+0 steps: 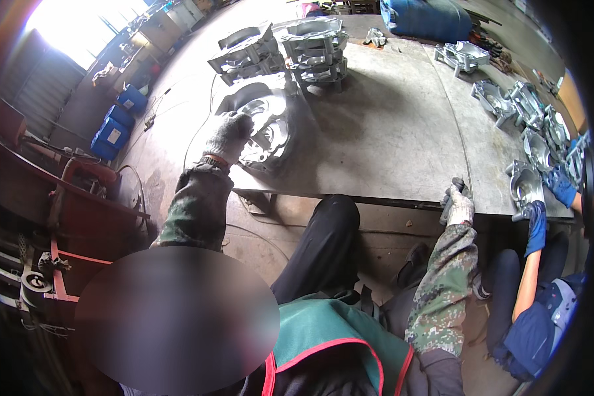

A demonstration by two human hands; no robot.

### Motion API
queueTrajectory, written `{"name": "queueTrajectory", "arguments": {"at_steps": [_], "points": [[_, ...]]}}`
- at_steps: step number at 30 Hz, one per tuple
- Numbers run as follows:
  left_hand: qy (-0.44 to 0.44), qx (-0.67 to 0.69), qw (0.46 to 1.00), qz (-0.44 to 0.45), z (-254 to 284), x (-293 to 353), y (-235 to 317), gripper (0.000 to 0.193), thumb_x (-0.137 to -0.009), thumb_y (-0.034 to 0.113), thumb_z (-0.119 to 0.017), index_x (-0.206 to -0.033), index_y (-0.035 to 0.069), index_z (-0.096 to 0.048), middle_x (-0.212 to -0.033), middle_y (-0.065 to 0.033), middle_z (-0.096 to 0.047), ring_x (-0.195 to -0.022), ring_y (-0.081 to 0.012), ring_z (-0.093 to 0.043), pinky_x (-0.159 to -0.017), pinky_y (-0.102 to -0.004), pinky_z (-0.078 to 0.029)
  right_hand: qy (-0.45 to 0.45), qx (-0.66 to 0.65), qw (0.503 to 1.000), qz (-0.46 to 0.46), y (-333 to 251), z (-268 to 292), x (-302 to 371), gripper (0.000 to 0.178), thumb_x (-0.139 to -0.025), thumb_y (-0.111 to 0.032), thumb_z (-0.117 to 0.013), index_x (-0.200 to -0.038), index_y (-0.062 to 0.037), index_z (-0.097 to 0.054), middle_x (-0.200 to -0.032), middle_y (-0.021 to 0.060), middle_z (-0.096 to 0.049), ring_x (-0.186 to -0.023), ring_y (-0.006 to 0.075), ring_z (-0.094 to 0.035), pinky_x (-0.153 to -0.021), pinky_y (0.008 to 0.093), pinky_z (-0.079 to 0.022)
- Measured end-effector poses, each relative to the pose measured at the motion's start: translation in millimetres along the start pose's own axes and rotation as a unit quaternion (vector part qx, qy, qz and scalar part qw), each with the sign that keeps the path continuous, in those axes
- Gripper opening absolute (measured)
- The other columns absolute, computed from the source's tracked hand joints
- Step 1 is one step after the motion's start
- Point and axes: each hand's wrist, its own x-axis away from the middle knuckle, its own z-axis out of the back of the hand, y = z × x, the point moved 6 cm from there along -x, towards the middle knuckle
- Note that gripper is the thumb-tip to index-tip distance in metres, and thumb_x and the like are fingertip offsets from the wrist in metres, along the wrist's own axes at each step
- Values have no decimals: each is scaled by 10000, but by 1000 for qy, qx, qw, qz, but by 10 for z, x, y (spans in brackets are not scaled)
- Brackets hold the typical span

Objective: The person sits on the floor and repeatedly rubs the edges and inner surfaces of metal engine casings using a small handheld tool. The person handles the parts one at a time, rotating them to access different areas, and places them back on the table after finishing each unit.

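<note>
My left hand, in a pale knit glove, lies at the left rim of a large silver metal casting with round openings. Its fingers curl over the edge of the part, which sits at the table's near left corner. At the table's front edge, my right hand, also gloved, is closed around a short dark hand tool whose exact kind I cannot make out. Just behind the large casting stand two stacks of similar silver castings, a left stack and a right stack.
Smaller castings lie along the right side of the grey metal table. A co-worker's blue-gloved hand touches a casting there. A blue drum is at the back, blue jugs on the left floor, red machinery nearer.
</note>
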Motion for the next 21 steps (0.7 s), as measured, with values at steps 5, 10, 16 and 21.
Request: {"name": "queueTrajectory", "arguments": {"at_steps": [5,10,16,21], "points": [[-48,-89,994,39,-275,3,-85,95,-778,101,-627,-812,134,-710,-917,-102,-702,-881,-291,-663,-790,-400,-514,17,32,999,2,83,30,-48,151,-940,-214,-650,-1064,-128,-641,-727,3,-564,-548,117,-538,-490,286,-484],[-87,-43,995,14,-230,0,-26,546,-745,227,-726,-1268,143,-593,-1112,-117,-669,-1017,-288,-641,-868,-399,-506,32,35,999,-2,169,26,-62,167,-923,-251,-654,-1027,-120,-649,-640,-22,-545,-488,101,-507,-420,279,-415],[56,10,992,-115,138,-149,646,699,-681,245,-765,-1311,59,-524,-1312,-178,-554,-1207,-332,-537,-1036,-425,-430,6,-188,982,-36,-81,-100,141,139,-932,-196,-652,-1033,-103,-630,-738,21,-599,-567,136,-566,-498,306,-500],[-120,50,985,-116,-38,-866,2479,816,-706,168,-759,-1440,95,-409,-1385,-205,-498,-1282,-367,-481,-1067,-425,-410,2,-265,964,-16,-413,-6,39,167,-924,-137,-627,-1082,-91,-602,-794,46,-604,-599,166,-586,-560,328,-543]]}}
